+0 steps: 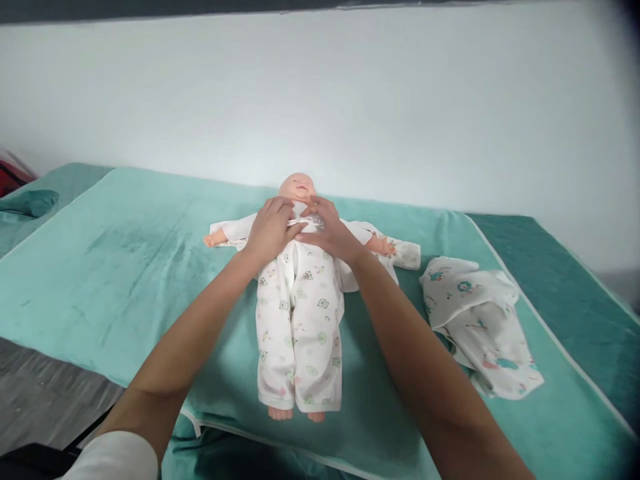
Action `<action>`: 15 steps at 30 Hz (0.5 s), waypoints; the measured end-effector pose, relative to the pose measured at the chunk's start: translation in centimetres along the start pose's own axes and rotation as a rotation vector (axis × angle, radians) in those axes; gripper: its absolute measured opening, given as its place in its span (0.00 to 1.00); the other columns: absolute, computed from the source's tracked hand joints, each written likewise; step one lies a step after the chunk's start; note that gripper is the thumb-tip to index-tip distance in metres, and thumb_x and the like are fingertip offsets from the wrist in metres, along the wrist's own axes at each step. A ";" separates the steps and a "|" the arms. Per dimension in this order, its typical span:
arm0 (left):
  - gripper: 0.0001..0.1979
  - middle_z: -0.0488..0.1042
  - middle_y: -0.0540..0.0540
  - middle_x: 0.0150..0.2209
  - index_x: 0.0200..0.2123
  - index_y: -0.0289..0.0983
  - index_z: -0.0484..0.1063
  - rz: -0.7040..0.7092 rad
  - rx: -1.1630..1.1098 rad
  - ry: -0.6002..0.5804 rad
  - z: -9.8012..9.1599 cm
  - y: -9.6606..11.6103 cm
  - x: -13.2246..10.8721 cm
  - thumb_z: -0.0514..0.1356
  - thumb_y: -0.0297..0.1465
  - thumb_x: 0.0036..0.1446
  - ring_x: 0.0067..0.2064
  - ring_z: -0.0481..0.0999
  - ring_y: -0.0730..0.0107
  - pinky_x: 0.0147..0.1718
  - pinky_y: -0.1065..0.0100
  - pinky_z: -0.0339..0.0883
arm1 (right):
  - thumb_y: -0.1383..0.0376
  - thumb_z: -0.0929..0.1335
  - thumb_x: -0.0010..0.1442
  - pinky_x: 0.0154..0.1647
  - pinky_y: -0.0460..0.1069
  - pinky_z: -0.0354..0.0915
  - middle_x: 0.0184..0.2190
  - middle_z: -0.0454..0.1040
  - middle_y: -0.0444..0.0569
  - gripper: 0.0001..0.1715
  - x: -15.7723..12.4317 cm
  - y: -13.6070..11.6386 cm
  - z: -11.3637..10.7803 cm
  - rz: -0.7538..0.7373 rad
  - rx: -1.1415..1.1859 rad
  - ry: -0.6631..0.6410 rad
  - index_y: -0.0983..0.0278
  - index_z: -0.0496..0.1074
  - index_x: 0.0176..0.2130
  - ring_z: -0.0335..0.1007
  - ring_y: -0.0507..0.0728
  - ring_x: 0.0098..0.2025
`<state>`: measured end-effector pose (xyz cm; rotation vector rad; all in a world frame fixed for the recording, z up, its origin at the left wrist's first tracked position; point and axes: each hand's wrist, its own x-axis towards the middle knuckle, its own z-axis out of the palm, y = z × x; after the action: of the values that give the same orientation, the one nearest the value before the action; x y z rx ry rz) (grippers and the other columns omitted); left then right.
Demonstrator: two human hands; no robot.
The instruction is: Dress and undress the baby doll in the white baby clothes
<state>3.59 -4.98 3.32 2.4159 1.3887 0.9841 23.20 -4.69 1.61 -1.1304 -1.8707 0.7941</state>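
A baby doll (297, 185) lies on its back with its head toward the wall. It wears white printed trousers (300, 320), and its bare feet show below the cuffs. A white top with a printed sleeve (407, 254) spreads under and around its arms. On the doll's chest, my left hand (273, 228) rests over white cloth, fingers bent. My right hand (327, 230) lies beside it on the same cloth, fingers apart. The thumbs nearly meet at the waistband. Whether the fingertips pinch any cloth is hard to see.
A crumpled white printed cloth (480, 323) lies to the right on the green sheet (135, 253). Behind is a white wall (320, 100). Something red (13, 177) sits at the far left edge, and grey floor (45, 387) shows at lower left.
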 end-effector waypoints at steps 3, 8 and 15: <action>0.13 0.75 0.41 0.44 0.34 0.40 0.63 0.040 0.063 0.044 -0.2 0.3 0.4 0.59 0.40 0.70 0.51 0.72 0.54 0.51 0.55 0.65 | 0.37 0.80 0.42 0.74 0.66 0.49 0.67 0.61 0.56 0.36 0.8 -1.1 0.2 -0.044 -0.040 0.089 0.58 0.73 0.38 0.51 0.71 0.73; 0.16 0.67 0.52 0.30 0.33 0.41 0.60 -0.169 -0.244 0.034 -0.8 -0.1 0.0 0.58 0.43 0.68 0.34 0.67 0.67 0.37 0.64 0.60 | 0.36 0.77 0.48 0.43 0.53 0.61 0.29 0.60 0.44 0.38 0.2 -1.5 -0.7 0.116 0.024 0.105 0.60 0.57 0.22 0.60 0.57 0.37; 0.22 0.69 0.53 0.31 0.30 0.40 0.67 -0.270 -0.209 -0.432 -6.4 -3.7 -2.8 0.67 0.52 0.53 0.33 0.65 0.69 0.33 0.68 0.54 | 0.38 0.74 0.53 0.29 0.49 0.46 0.22 0.52 0.39 0.36 -5.0 1.6 -5.3 0.270 0.052 -0.125 0.60 0.56 0.22 0.48 0.51 0.27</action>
<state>-3.94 -6.28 5.25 2.0580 1.3286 0.4773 29.86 -8.02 1.40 -1.3449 -1.8078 1.0807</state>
